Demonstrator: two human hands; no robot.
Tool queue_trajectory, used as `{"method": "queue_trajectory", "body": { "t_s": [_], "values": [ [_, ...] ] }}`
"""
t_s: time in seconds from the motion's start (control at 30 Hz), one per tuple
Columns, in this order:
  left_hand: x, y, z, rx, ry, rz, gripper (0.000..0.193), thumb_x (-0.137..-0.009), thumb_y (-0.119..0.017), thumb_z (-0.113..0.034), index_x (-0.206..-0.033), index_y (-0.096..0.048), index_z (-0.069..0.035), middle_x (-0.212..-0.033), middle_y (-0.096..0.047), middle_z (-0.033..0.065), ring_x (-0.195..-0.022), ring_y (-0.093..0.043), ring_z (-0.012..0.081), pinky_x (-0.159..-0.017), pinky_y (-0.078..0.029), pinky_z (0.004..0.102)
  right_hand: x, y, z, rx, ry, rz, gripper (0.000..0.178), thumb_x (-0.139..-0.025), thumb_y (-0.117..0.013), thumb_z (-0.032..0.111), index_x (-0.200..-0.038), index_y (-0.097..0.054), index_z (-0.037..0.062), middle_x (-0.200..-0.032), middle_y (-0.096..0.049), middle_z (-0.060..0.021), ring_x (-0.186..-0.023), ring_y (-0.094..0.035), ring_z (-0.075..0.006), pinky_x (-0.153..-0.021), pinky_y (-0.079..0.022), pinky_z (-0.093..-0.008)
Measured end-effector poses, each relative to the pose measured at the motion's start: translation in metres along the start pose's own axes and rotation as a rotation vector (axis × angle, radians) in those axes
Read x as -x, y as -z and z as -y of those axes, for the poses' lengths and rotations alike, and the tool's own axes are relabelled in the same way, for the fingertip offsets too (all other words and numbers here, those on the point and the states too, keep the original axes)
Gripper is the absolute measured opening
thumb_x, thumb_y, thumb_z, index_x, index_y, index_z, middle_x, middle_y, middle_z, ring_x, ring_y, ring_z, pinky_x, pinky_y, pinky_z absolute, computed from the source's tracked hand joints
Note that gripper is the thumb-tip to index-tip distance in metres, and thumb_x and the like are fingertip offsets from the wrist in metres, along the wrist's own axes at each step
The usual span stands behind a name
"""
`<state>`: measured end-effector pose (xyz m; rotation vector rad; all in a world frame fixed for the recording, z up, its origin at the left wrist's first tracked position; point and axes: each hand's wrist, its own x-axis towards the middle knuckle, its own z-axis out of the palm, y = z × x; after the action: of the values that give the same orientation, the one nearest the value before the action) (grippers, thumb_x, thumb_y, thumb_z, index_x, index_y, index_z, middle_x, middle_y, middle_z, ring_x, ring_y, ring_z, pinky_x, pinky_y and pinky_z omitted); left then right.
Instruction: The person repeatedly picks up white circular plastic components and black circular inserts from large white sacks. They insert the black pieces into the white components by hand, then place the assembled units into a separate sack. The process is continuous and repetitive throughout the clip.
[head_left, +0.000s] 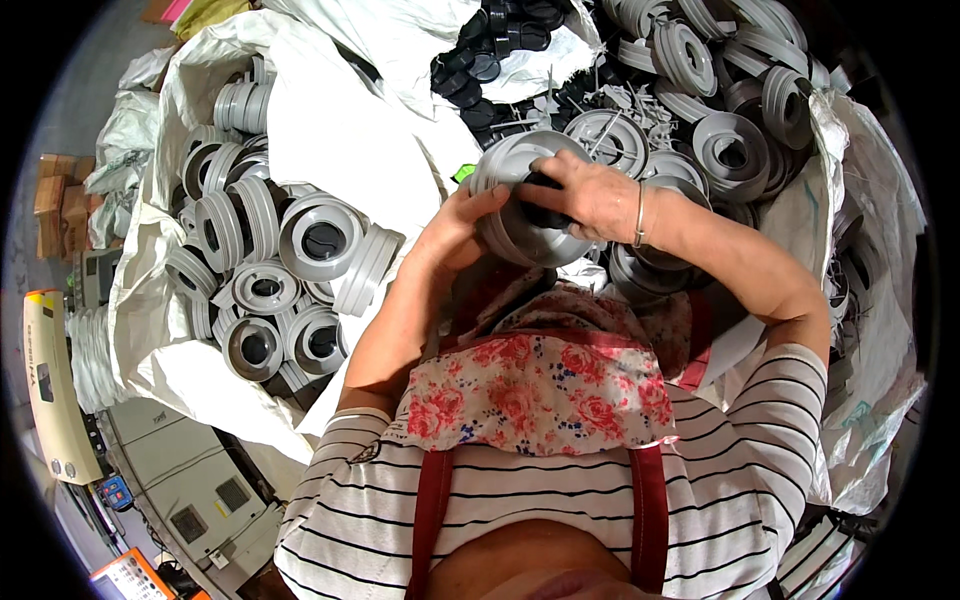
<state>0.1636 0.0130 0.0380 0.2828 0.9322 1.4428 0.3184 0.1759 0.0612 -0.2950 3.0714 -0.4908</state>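
A grey round plastic part (520,236) with a wide rim is held up in front of my chest. My left hand (455,228) grips its left edge, thumb on the rim. From the right, my right hand (592,197) reaches over the part, its fingers closed around a black plastic piece (541,203) at the centre. Whether that piece is fully seated in the grey part cannot be seen, as my fingers cover much of it. Just beyond lies another grey round part (608,140) with pale plastic scraps (650,118) beside it.
At left, a white woven sack (180,345) holds several grey parts with black centres (322,238). More grey parts (730,155) pile up at the right, in another white sack (862,200). Black pieces (484,68) lie at the far middle. A beige machine (60,390) stands at the left.
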Motion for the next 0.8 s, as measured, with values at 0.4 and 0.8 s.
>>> {"method": "queue_trajectory", "body": {
  "t_s": [0.4,0.8],
  "values": [
    [0.0,-0.012,0.012,-0.205,-0.19,-0.159,0.041,-0.081,-0.067,-0.007,-0.116,-0.05,0.003,-0.1,-0.062,0.0101,-0.089,-0.062,0.0199,-0.08,-0.051,0.0322,-0.016,-0.039,-0.011,-0.677,-0.529,-0.401,0.073,-0.064,-0.076,0.051,-0.098,-0.053,-0.009,-0.082,-0.064,-0.0228,-0.077,-0.065,-0.0315,-0.069,-0.053,-0.0364],
    [-0.002,0.001,0.003,-0.111,-0.094,-0.113,0.041,-0.077,-0.068,-0.006,-0.113,-0.052,0.006,-0.101,-0.062,0.0129,-0.09,-0.062,0.0221,-0.08,-0.052,0.034,-0.023,-0.022,-0.003,-0.441,-0.568,-0.209,0.06,-0.061,-0.076,0.028,-0.105,-0.049,-0.0033,-0.087,-0.06,-0.0245,-0.083,-0.06,-0.0408,-0.074,-0.049,-0.0419]
  ]
}}
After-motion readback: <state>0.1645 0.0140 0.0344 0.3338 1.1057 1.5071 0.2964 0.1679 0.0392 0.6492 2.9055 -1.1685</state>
